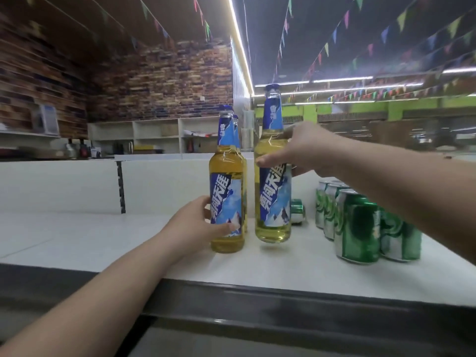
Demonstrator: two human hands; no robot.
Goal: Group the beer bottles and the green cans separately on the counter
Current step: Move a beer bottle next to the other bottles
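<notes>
My left hand (198, 222) grips the lower body of a beer bottle (228, 191) with a blue label, standing on the white counter (103, 238). A second bottle stands right behind it, mostly hidden. My right hand (304, 150) holds another beer bottle (273, 186) by its shoulder, lifted slightly above the counter, just right of the first. Several green cans (360, 228) stand grouped at the right. One more green can (298, 211) lies on its side behind the lifted bottle.
A white raised wall (64, 186) runs behind the counter. A dark metal edge (283, 300) borders the counter's front. Shelves (154, 135) and a brick wall lie further back.
</notes>
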